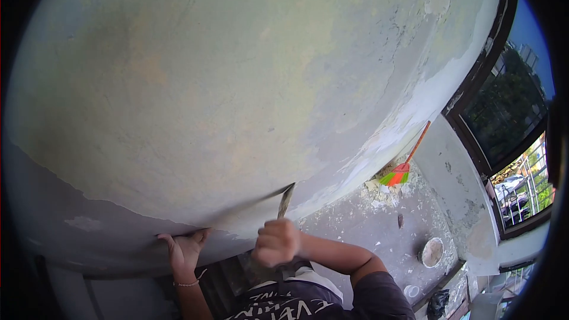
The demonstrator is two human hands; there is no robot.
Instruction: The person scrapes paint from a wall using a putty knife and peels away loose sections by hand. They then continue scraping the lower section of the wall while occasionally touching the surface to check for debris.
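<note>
Wall (195,83) fills the view, old paint half off; left hand (185,250) flat on it w/ open grip, right hand (277,243) fisted on scraper (286,200), blade at paint edge; mid-scrape, prob. next stroke needs low angle + steady push.

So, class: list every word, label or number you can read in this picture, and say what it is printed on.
White lettering on the dark shirt: seen upside down and cut off by the frame edge, not readable with certainty.
No other text shows on the wall, scraper, broom or bucket.
</note>
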